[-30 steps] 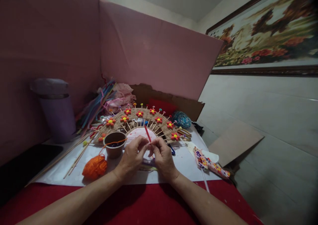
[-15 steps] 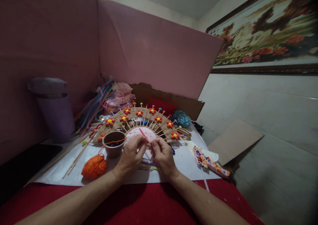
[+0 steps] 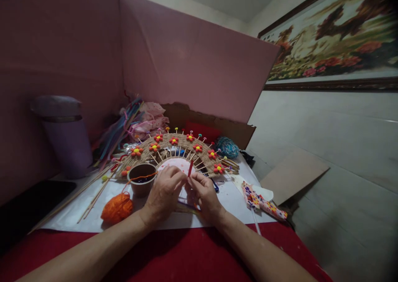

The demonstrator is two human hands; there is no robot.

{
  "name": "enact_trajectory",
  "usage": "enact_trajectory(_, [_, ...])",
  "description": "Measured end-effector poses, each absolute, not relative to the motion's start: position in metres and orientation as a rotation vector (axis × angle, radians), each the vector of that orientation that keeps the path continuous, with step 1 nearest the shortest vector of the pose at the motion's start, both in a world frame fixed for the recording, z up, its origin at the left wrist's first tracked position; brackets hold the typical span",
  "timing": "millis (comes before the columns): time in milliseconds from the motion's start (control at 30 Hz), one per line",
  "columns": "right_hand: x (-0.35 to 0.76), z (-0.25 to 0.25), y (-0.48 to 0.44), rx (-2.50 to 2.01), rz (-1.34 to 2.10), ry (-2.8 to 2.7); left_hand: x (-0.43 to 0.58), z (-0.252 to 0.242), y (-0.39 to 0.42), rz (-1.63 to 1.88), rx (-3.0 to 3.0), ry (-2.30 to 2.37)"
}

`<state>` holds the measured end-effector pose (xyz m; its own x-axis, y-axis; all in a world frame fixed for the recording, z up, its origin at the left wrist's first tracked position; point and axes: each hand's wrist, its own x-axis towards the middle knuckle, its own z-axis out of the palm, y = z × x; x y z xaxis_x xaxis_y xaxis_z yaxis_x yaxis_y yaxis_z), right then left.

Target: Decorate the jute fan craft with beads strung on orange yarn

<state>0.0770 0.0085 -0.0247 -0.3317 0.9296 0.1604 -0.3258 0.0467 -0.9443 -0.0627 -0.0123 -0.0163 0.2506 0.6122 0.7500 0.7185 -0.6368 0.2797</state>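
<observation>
Red strip (image 3: 190,168) has swung since half a second ago: it leaned left then, now close to upright with a slight lean right. Left hand (image 3: 166,190) has rolled more knuckles-up; right hand (image 3: 205,195) about where it was.

Rest of my feed, big to small. Pink panels (image 3: 192,62) on left and far sides. Framed picture (image 3: 336,45) on the wall, far right. Red surface (image 3: 174,253) along the near edge, white sheet (image 3: 230,209) over it. Woven arch (image 3: 183,144) on the sheet, far side of the hands, red and orange flowers on its band, colored-tip pins along its outer edge. Pale spotted disc (image 3: 172,164) inside the arch's curve, partly hidden from me by the hands. Purple tumbler (image 3: 66,145) far left.

Hands: right has the strip's lower end pinched between thumb and fingers. Left's fingertips are bunched right up against it; I can't tell if they grip too. Strip is between the two hands, tip pointing up, disc and arch behind it.

Brown cup (image 3: 141,188) just left of the left hand, dark contents. Orange yarn ball (image 3: 117,208) near-left of the cup, strand running up over the cup's mouth. Blue yarn ball (image 3: 227,147) far right, just beyond the arch. Thin sticks (image 3: 96,201) at left, angled toward the arch.
</observation>
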Motion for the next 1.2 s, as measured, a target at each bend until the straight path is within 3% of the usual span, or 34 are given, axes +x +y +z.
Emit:
enact_trajectory(300, [0.0761, -0.0214, 0.0062, -0.697, 1.557, -1.173, -0.0611, -0.0183, -0.011, -1.417, -2.4, -1.254])
enact_trajectory(567, [0.0757, -0.0224, 0.0067, -0.715, 1.492, -1.185, -0.0597, -0.0184, -0.0097, -1.694, -2.466, -1.094])
enact_trajectory(1200, [0.0769, -0.0219, 0.004, -0.732, 1.339, -1.373, -0.0596, -0.0187, -0.0106, -1.667, -2.488, -1.253])
